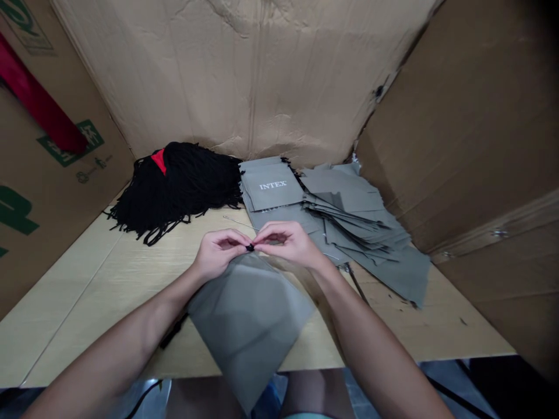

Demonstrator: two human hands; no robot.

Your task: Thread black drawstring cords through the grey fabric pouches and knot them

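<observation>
Can read "INTEX", white caps, on top grey pouch [273, 186] at ctr back. Just under its bottom edge, see bits of white print [276, 208] on lower pouch [279, 218], mostly covered, illegible. On L cardboard box [56, 192]: see big green char [17, 209], cut off at far L; green panel [94, 135] w/ white marks, partly behind red strip [41, 96]; small outline symbols [94, 169] below; framed green logo [21, 20] up top, tiny txt unreadable.

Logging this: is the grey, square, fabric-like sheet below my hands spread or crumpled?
Spread: the sheet shows a broad face, straight edges, distinct corners.
</observation>
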